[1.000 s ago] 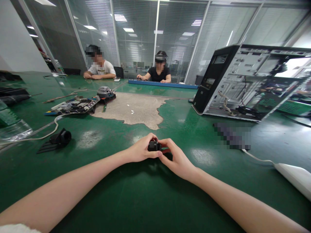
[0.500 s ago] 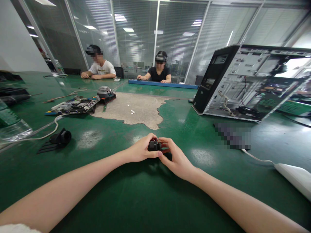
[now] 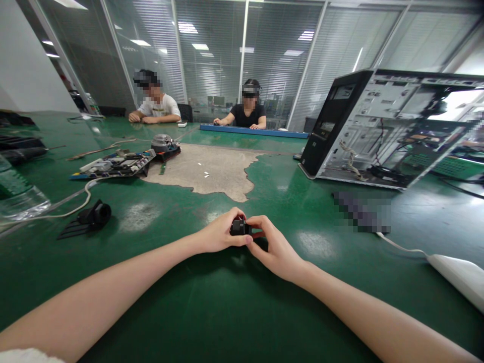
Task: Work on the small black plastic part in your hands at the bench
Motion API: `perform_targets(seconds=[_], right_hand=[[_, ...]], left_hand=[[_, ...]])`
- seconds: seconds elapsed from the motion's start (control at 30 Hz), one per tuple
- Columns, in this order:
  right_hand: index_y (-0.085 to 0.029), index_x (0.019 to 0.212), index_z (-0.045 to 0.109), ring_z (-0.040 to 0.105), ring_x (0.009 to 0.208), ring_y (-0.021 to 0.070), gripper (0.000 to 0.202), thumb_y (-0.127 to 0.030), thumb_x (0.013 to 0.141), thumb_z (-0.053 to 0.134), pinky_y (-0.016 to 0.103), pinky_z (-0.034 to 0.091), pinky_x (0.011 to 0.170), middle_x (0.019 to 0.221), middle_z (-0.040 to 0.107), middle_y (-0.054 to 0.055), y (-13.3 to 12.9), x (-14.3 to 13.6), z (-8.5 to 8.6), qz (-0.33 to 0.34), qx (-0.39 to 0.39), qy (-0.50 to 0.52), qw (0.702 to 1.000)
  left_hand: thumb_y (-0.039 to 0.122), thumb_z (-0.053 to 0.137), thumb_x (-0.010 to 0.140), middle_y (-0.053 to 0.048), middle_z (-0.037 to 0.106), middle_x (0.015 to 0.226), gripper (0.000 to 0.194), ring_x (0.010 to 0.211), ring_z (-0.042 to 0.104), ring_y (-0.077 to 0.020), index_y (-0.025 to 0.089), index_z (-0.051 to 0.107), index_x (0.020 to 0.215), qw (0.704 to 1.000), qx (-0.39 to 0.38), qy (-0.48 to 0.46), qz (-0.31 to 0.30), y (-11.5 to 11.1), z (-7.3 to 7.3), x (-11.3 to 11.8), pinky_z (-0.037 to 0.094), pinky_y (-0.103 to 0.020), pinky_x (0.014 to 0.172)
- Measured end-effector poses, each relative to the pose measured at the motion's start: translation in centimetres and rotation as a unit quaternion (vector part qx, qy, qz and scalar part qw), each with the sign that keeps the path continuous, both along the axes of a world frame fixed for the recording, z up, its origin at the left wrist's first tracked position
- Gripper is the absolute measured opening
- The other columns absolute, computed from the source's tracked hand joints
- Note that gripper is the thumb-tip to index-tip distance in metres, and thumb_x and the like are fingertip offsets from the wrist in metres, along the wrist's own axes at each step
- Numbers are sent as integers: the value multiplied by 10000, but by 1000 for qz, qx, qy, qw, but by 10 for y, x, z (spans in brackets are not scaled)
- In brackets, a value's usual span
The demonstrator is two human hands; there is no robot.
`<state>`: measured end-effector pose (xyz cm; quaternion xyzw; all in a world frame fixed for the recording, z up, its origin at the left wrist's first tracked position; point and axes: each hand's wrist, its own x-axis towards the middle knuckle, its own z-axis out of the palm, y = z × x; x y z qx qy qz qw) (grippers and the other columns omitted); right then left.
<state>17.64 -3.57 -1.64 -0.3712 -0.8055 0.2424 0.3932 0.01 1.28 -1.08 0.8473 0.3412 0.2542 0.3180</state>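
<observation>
A small black object (image 3: 238, 228) is held just above the green table, near the middle of the view. My left hand (image 3: 221, 234) wraps round it from the left, with the thumb along its near side. From the right, the fingertips and thumb of my right hand (image 3: 274, 248) pinch its right end. What the object is cannot be made out, and the fingers partly cover it. To the left on the table lies a black part with a round opening (image 3: 99, 214).
A circuit board (image 3: 117, 165) and a round metal cooler (image 3: 164, 143) lie at the left, near a clear bottle (image 3: 18, 194). An open computer case (image 3: 363, 131) stands at the right, beyond a white device (image 3: 457, 277). Two people sit across the table (image 3: 227, 312).
The fingers of my right hand have shifted slightly on the right end of the black object. My left hand stays in place round it.
</observation>
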Motion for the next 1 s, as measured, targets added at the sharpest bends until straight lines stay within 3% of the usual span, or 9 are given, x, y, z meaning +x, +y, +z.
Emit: perform_targets(seconds=[1.0], right_hand=[[-223,1084,419,547,922,185,360,-136,754,533,380,511,805,1013,519,56,-1,-1,3,2,0,-7,1000]], left_hand=[[484,559,712,-20,506,865,440,750,483,-160,172,414,987,1000,2,-2,-2,-1,1,0,408,-280,656]])
